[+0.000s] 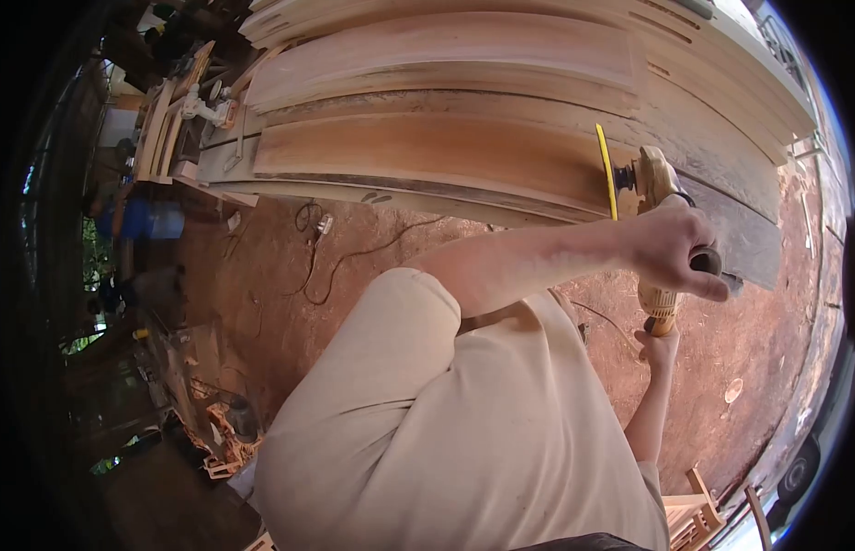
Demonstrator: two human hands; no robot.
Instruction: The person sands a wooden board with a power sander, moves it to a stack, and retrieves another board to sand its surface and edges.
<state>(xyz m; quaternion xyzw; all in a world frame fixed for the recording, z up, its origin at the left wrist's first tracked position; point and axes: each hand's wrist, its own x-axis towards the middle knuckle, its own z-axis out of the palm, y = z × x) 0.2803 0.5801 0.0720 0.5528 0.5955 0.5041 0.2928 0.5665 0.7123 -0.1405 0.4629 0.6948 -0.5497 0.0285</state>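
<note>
An angle grinder (659, 176) with a cream-coloured body reaches over the right end of a reddish wooden board (427, 156). Its yellow-edged disc (607, 170) appears nearly side-on and overlaps the board's end. My left hand (671, 246) stretches across from the left, fingers closed around the dark side handle (706, 261) of the grinder. Lower down, my right hand (659, 346) is wrapped round the grinder's rear end, with part of its fingers hidden.
Another wide board (455, 55) lies behind the first on the plank bench (721, 193). Slotted timbers (712, 46) are stacked at the far side. A cable (331, 275) trails over the reddish-brown floor (262, 321). At left stands a wooden frame (161, 133) beside a blue container (157, 220).
</note>
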